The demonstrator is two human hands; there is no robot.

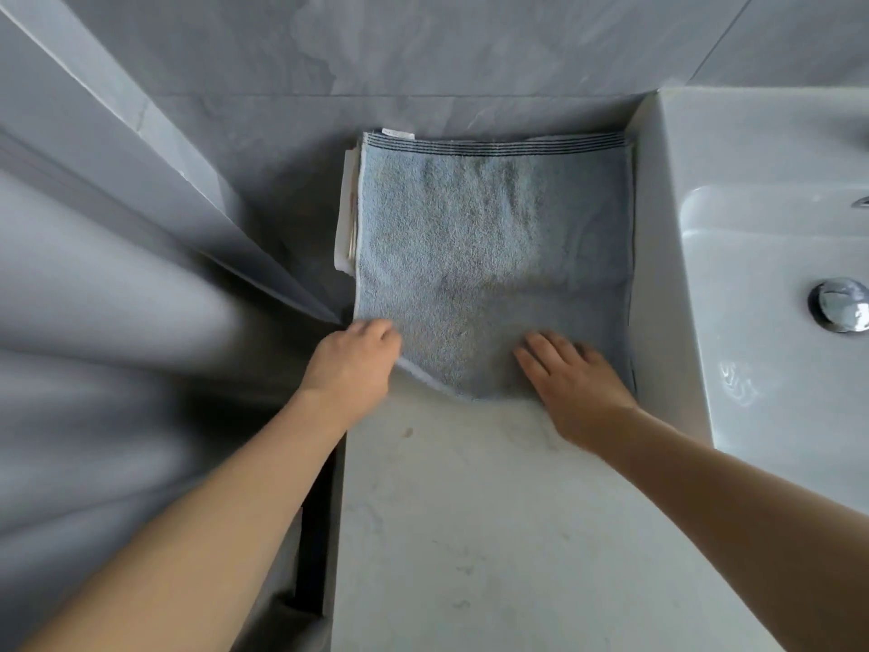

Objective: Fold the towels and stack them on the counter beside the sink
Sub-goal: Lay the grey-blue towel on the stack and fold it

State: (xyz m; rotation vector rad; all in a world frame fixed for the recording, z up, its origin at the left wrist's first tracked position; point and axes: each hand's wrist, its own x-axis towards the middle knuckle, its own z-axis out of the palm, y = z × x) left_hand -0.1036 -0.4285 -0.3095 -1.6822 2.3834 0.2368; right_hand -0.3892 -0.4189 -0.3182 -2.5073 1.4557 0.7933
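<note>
Both hands [465, 369] on blue towel [489, 256] beside sink [752, 275].

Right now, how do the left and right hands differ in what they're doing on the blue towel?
The left hand sits at the blue towel's near left corner with fingers curled around the edge, lifting it slightly; the right hand lies flat, fingers straight, pressing the towel's near right part down. The left hand is at the counter's outer edge; the right is nearer the sink. Both touch the towel's near end.

Towel [489, 256] on counter [451, 534]; sink [762, 275] right
</note>
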